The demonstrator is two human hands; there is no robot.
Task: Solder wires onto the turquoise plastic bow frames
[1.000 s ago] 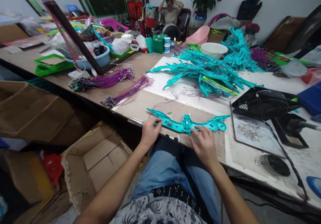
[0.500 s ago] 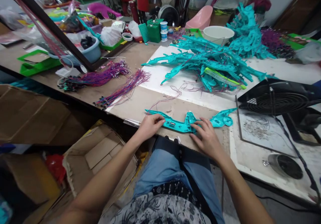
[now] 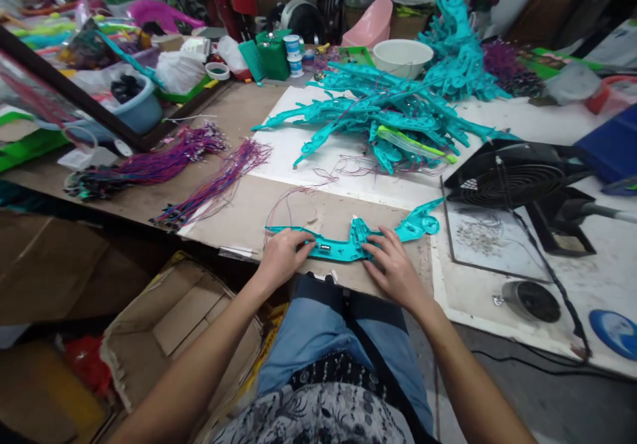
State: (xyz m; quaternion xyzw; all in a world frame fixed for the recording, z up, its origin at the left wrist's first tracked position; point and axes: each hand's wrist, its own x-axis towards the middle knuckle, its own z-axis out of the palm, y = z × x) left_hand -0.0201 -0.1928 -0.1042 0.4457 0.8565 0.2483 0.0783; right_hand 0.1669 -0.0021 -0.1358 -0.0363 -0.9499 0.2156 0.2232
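Note:
A long turquoise plastic shell [image 3: 338,247] lies at the table's front edge, its inner side facing up. It has a raised part near the middle, and a small metallic piece sits in its left half. My left hand [image 3: 283,258] pinches the shell's left part between thumb and fingers. My right hand [image 3: 397,273] grips it just right of the raised part, fingers bent over it and thumb at the lower edge. Thin dark red wires [image 3: 286,197] trail from its left end across the table. Whatever lies under my fingertips is hidden.
A heap of turquoise shells [image 3: 378,112] covers the table's middle back. Two wire bundles [image 3: 209,182] lie to the left. On the right stand a black fan [image 3: 507,175] and a metal cup [image 3: 532,300]. An open cardboard box [image 3: 184,311] sits below left.
The camera view has turned slightly right, so the scene sits further left. Both hands stay on the shell in nearly the same grip.

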